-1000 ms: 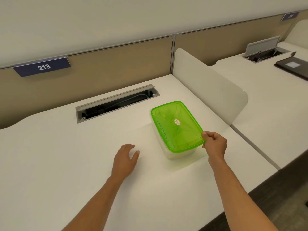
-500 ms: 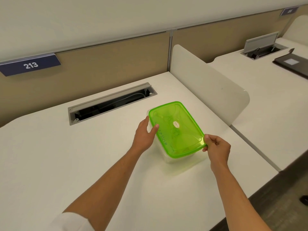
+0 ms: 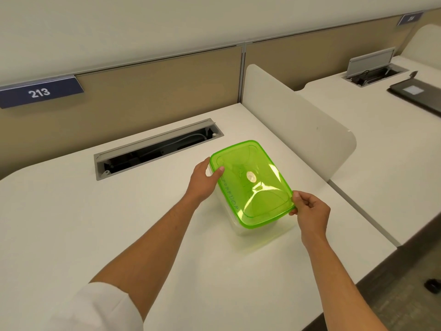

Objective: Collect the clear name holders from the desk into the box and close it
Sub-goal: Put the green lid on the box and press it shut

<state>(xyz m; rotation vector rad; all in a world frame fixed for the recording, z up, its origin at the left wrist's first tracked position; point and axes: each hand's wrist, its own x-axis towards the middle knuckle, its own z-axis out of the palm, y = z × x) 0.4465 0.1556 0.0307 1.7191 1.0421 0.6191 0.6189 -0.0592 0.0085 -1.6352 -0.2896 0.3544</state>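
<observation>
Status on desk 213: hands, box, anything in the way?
Left hand on box's left end. Right hand pinching green lid corner. Lid on clear box. Nothing in the way.

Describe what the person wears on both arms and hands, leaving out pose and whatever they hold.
The left hand is bare, with no glove, ring or watch visible. A white fabric sleeve covers the left upper arm, ending above a bare forearm. The right hand is also bare, and the right forearm shows no sleeve, watch or band within the frame.

Single head cam, looking forward and down, close over the desk (image 3: 71, 223). Facing its back edge. Near edge mostly cropping out.
</observation>
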